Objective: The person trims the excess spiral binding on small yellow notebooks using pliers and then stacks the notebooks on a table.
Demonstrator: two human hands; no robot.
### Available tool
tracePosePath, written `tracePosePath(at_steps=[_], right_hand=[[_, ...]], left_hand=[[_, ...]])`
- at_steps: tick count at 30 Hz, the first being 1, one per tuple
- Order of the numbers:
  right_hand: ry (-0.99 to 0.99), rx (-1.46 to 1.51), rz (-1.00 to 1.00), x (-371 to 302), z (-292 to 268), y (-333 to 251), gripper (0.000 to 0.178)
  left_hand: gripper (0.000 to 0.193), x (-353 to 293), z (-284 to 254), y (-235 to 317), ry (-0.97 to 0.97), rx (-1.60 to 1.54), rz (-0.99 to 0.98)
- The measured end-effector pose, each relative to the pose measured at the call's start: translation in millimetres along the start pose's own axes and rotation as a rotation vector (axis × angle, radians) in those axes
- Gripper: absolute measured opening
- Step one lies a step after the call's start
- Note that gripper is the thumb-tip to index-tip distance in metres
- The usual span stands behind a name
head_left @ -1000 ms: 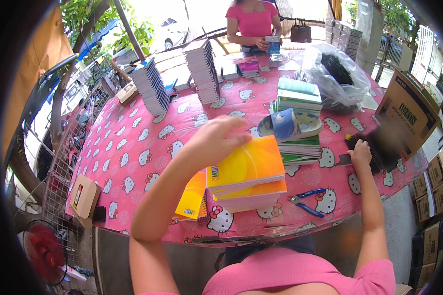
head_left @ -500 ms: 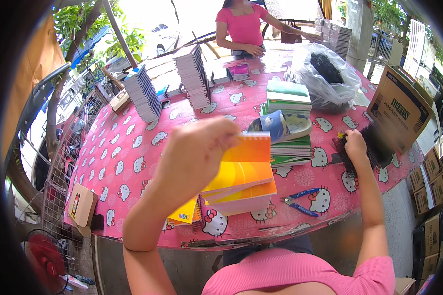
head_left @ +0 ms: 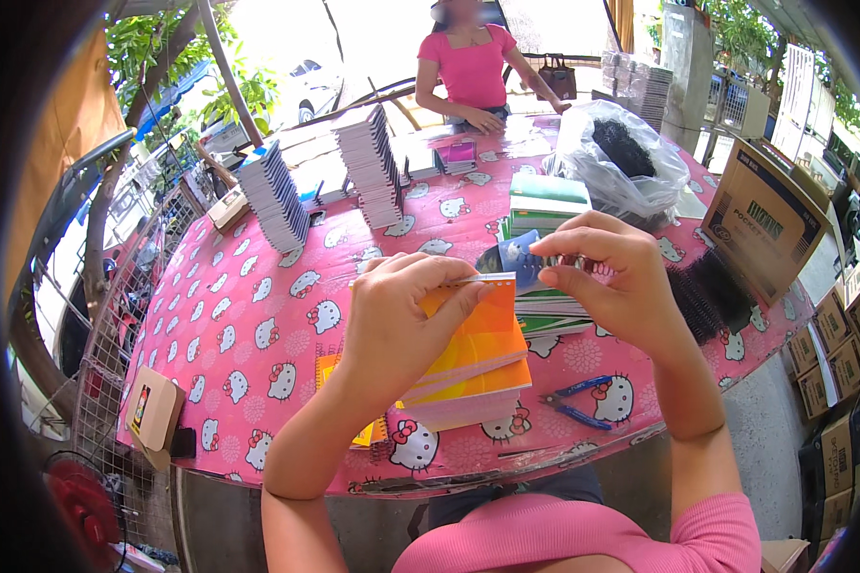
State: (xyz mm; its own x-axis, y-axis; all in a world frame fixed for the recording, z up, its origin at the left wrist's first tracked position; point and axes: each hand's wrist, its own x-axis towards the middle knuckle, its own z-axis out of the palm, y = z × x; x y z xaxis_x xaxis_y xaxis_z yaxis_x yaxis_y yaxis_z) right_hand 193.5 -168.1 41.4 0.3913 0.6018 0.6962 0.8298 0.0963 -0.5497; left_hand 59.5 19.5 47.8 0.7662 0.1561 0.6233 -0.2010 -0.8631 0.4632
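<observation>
My left hand pinches the top of an orange notebook pad, whose upper edge has a row of punched holes. Under it sits a pile of orange and yellow pads. Just right of that edge, my right hand holds a small dark spiral coil between thumb and fingers, apart from the pad. Below my right hand lie blue-handled cutting pliers. Yellow spiral notebooks are partly hidden behind my left forearm.
Green notebooks stand behind my hands, with a blue patterned thing against them. Black coils lie beside a cardboard box. Farther back are a plastic bag, notebook stacks and another person.
My right hand has left the pile of black coils and come in toward the pad with a coil. My left hand has lowered slightly, still gripping the pad's top.
</observation>
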Motion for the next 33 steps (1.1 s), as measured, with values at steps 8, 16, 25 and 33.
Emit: tracePosePath(at_steps=[8,16,25,33], right_hand=[[-0.341,0.172,0.227,18.0,-9.5,-0.7,0.019],[-0.226,-0.178,-0.129,10.6,7.6,-4.2,0.023],[-0.183,-0.286,-0.052,14.5,19.0,-20.1,0.015],[-0.229,-0.258,-0.105,20.1,17.9,-22.3,0.017]], left_hand=[[0.018,-4.4,3.9,3.6,0.036,-0.010,-0.012],[0.030,-5.1,5.6,3.6,0.059,-0.061,-0.089],[0.034,-7.7,8.0,0.4,0.104,0.016,0.020],[0.033,-9.7,6.9,2.6,0.101,0.001,0.004]])
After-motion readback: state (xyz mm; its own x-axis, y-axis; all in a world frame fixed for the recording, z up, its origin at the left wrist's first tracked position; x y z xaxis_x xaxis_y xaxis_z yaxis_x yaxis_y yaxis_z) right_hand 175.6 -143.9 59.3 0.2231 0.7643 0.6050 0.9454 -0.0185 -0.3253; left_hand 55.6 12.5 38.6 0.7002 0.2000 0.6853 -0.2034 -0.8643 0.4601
